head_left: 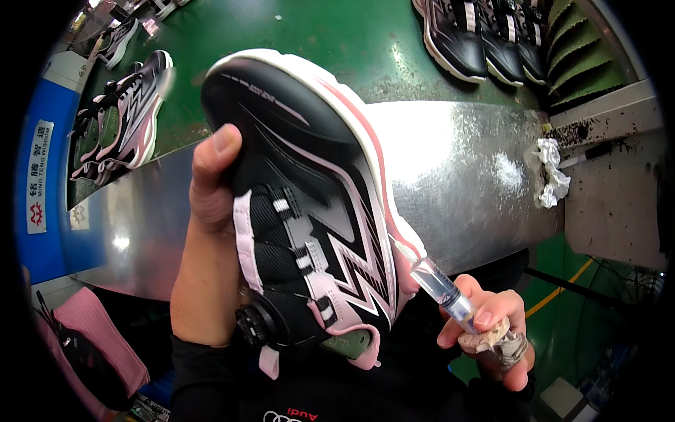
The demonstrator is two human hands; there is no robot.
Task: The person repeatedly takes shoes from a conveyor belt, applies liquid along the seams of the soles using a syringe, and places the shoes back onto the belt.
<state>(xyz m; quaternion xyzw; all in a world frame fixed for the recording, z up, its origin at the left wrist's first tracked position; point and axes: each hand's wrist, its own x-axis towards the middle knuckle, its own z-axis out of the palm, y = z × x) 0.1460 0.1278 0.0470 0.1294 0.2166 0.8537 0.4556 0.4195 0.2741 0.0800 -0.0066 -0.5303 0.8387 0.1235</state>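
Observation:
A black, pink and white sports shoe [309,169] fills the middle of the head view, toe pointing away and to the left. My left hand [213,176] grips it from the left side; the thumb shows on the upper near the toe, and the other fingers are hidden behind the shoe. In my right hand [496,316] is a clear plastic syringe [443,290], its narrow tip against the seam between the upper and the pink-and-white sole near the heel. A crumpled beige wad [496,343] wraps the syringe's rear end. A black dial [254,322] sits at the shoe's tongue.
Below the shoe lies a shiny metal plate [464,141] along the green bench [337,70]. More shoes stand at the far left [133,116] and far right [464,42]. White crumpled paper [553,172] lies by a grey box-like frame at right. Pink cloth [105,330] hangs lower left.

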